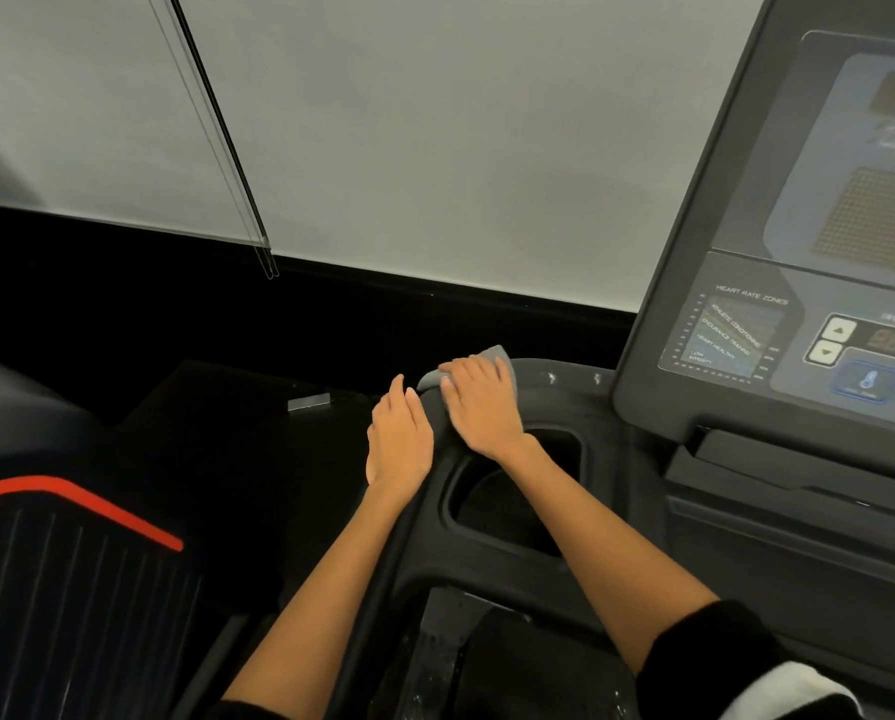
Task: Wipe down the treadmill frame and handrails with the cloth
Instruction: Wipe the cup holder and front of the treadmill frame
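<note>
- Right hand (pixel 482 402): fingers flat and close together, pressing the cloth (pixel 479 356) onto the far left corner of the treadmill frame (pixel 549 394). Not curled round the cloth; it is a palm-down press.
- Cloth: grey, mostly hidden under the right hand. Only its far edge and a fold on the left show past the fingertips.
- Left hand (pixel 398 439): fingers straight and relaxed, resting on the outer left side of the handrail (pixel 383 553), just beside the right hand. It holds nothing. Whether its palm bears on the rail I cannot tell.
- Step in hand, as I read it: wiping the top of the frame corner where the rail meets it.
- To do it well: keep your palm flat so the whole cloth bears on the surface, and draw it along the curve, not across it. Two pale specks (pixel 552 377) sit on the frame to the right of the cloth; carry the stroke right over them.
- Keep the left hand as a brace on the rail; then lift it off so the cloth can run down the rail toward you.
- Stay off the console (pixel 778 324) buttons on the right; an elbow or cloth edge could press one.
- Containers: one cup holder (pixel 513 491) recessed in the frame, just near of the right wrist. It looks dark inside and nothing shows in it, though the forearm hides part of it.
- Neighbouring machine (pixel 71 563) at near left, with a red stripe, is well apart.
</note>
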`<state>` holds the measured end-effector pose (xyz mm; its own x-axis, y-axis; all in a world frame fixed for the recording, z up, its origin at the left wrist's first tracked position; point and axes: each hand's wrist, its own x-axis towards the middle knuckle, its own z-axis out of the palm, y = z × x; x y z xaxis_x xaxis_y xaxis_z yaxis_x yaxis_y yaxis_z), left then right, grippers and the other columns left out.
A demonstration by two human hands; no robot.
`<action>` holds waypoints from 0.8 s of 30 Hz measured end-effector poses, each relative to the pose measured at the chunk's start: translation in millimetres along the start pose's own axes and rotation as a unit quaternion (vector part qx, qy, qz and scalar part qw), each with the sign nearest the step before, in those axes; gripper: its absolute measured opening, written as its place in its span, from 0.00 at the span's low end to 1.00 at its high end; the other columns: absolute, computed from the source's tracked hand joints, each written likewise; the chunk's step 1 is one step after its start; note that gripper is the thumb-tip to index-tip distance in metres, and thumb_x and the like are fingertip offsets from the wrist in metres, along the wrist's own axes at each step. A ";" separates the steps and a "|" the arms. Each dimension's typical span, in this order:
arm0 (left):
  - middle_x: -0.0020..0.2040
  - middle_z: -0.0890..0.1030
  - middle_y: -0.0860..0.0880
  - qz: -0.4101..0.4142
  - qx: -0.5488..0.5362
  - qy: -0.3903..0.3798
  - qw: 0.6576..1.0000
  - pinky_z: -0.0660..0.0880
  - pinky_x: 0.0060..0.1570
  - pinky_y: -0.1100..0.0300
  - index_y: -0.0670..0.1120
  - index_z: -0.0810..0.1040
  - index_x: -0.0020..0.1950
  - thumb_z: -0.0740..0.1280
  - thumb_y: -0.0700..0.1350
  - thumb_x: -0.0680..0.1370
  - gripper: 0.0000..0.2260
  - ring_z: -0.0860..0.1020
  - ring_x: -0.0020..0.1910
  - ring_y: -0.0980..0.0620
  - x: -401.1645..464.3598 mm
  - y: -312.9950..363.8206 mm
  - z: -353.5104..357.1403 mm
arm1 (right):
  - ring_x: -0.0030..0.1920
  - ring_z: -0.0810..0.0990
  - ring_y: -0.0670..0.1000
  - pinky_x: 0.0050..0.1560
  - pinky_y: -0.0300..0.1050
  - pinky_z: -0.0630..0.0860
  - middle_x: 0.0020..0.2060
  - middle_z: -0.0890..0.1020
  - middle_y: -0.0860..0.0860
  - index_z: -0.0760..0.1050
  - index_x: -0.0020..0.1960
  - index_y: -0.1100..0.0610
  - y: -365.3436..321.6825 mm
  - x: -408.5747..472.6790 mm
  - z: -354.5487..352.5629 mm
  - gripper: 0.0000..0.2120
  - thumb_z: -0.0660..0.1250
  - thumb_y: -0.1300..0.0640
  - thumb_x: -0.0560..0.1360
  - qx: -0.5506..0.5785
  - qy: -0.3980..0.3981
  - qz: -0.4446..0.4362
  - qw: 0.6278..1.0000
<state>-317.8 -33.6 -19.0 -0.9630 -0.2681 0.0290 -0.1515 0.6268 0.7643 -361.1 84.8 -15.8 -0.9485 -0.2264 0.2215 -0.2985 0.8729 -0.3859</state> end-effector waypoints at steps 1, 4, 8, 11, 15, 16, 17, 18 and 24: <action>0.71 0.69 0.43 0.005 -0.017 0.008 1.000 0.65 0.68 0.52 0.45 0.59 0.76 0.50 0.49 0.84 0.20 0.68 0.69 0.47 -0.2 -1.1 0.3 | 0.66 0.72 0.52 0.72 0.56 0.57 0.60 0.79 0.51 0.76 0.63 0.56 -7.6 -1.4 2.9 0.29 0.41 0.46 0.78 0.012 -0.011 -0.016 1.000; 0.73 0.65 0.45 0.026 -0.024 0.033 0.999 0.60 0.66 0.59 0.46 0.57 0.77 0.50 0.50 0.84 0.21 0.63 0.72 0.50 -0.9 -5.2 0.3 | 0.72 0.65 0.51 0.75 0.55 0.49 0.66 0.75 0.50 0.72 0.68 0.55 -11.0 -8.2 4.9 0.24 0.47 0.47 0.81 0.066 -0.067 -0.062 0.994; 0.73 0.64 0.44 0.045 -0.015 0.032 0.998 0.59 0.64 0.63 0.43 0.56 0.77 0.50 0.48 0.84 0.22 0.63 0.72 0.48 -2.0 -7.1 -3.2 | 0.77 0.53 0.49 0.76 0.50 0.39 0.75 0.63 0.49 0.60 0.77 0.52 11.4 -14.3 -1.9 0.25 0.45 0.47 0.82 0.015 -0.108 -0.141 0.984; 0.73 0.65 0.43 0.043 -0.003 0.023 0.999 0.61 0.64 0.62 0.43 0.57 0.77 0.51 0.45 0.84 0.21 0.63 0.72 0.48 -4.4 -5.7 -6.6 | 0.78 0.52 0.51 0.76 0.51 0.41 0.77 0.60 0.50 0.57 0.78 0.52 20.6 -15.4 -3.7 0.27 0.42 0.45 0.82 -0.039 -0.091 -0.142 0.985; 0.71 0.67 0.42 0.039 0.033 0.009 0.999 0.65 0.65 0.58 0.42 0.59 0.76 0.53 0.41 0.83 0.20 0.65 0.71 0.48 -5.2 -6.5 -5.8 | 0.77 0.55 0.52 0.77 0.54 0.46 0.76 0.62 0.51 0.59 0.77 0.52 38.5 -12.9 -9.7 0.29 0.39 0.43 0.80 -0.082 -0.056 -0.089 0.991; 0.70 0.68 0.43 0.031 0.028 0.008 0.999 0.66 0.62 0.60 0.43 0.60 0.75 0.53 0.41 0.83 0.20 0.68 0.69 0.48 -5.3 -6.8 -5.8 | 0.77 0.56 0.52 0.77 0.54 0.46 0.76 0.63 0.51 0.60 0.77 0.52 44.6 -12.3 -11.9 0.30 0.39 0.42 0.80 -0.086 -0.046 -0.069 0.993; 0.69 0.70 0.43 0.023 0.025 0.007 0.999 0.66 0.59 0.62 0.43 0.61 0.75 0.53 0.42 0.83 0.19 0.71 0.66 0.49 -5.5 -6.9 -5.8 | 0.77 0.57 0.53 0.77 0.54 0.46 0.75 0.65 0.51 0.61 0.76 0.51 50.9 -11.7 -14.2 0.30 0.39 0.42 0.80 -0.086 -0.035 -0.046 0.995; 0.65 0.74 0.43 0.017 0.023 0.005 1.000 0.68 0.55 0.63 0.43 0.63 0.74 0.54 0.42 0.83 0.19 0.74 0.61 0.49 -6.0 -6.8 -5.9 | 0.76 0.58 0.53 0.76 0.55 0.47 0.74 0.66 0.51 0.62 0.76 0.51 55.9 -11.9 -15.5 0.30 0.40 0.42 0.80 -0.084 -0.023 -0.022 0.996; 0.61 0.76 0.42 0.023 -0.024 0.022 0.999 0.74 0.57 0.57 0.43 0.64 0.74 0.54 0.42 0.83 0.18 0.77 0.57 0.49 -9.4 -9.9 -9.2 | 0.74 0.61 0.60 0.75 0.61 0.50 0.70 0.70 0.56 0.68 0.71 0.56 34.0 -6.8 -7.5 0.27 0.44 0.46 0.80 -0.058 0.039 0.100 0.993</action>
<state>-305.2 -44.0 -20.9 -0.9579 -0.2721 0.0912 -0.0963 0.6040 0.7912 -364.1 119.2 -23.8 -0.9751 -0.0129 0.2215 -0.0864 0.9417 -0.3253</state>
